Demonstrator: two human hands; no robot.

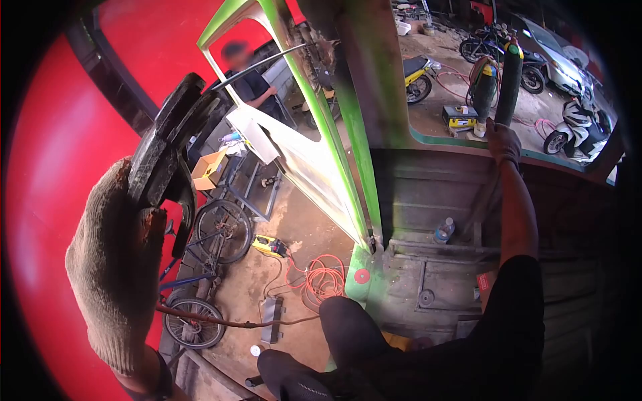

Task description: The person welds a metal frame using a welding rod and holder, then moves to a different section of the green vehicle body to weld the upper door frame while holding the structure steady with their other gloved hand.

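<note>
My left hand, in a beige knit glove, is closed around a worn black clamp-like tool at the left. A thin dark rod reaches from the tool's tip towards a rusty spot on the upper frame; contact is unclear. Near my glove, a brown cable crosses the lower left. At the right, my right hand grips the lower edge of a window opening in the vehicle body. The green and white door stands open between my hands.
A person is beyond the door. Below lie a bicycle, coiled orange hose and yellow machine. A bottle stands inside the body. Gas cylinders, motorcycles and a car are outside. Red sheeting covers the left.
</note>
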